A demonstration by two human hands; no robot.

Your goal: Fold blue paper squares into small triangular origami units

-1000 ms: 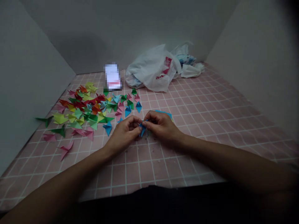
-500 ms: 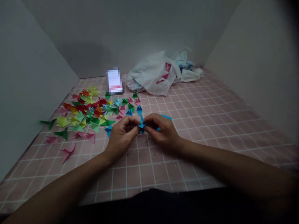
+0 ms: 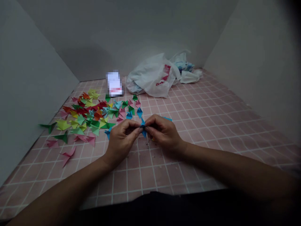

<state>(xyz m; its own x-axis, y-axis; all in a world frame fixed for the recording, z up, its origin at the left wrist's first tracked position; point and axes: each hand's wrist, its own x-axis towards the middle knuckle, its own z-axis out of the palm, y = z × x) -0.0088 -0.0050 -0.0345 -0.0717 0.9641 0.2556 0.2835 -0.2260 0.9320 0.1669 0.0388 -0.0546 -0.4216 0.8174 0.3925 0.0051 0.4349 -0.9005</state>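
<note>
A small folded piece of blue origami paper (image 3: pixel 144 133) is pinched between my two hands above the table. My left hand (image 3: pixel 123 135) grips its left side with thumb and fingertips closed. From the other side my right hand (image 3: pixel 164 133) pinches it the same way, the fingertips of both hands nearly meeting. Points of the paper stick out above and below the fingers; its middle is hidden by them. Just beyond lies another blue folded piece (image 3: pixel 139 112). Flat blue paper (image 3: pixel 167 119) shows partly behind my right hand.
Many colourful paper cranes (image 3: pixel 94 113) lie heaped on the left of the pink checked tablecloth (image 3: pixel 211 131). Behind them a phone (image 3: pixel 114 83) with a lit, blurred screen leans upright. White plastic bags (image 3: pixel 152 75) rest against the back wall. Walls flank both sides.
The blue paper between my fingertips has changed shape: a wide flap facing me now looks narrower, with a longer point hanging below. Both hands stay in nearly the same place.
</note>
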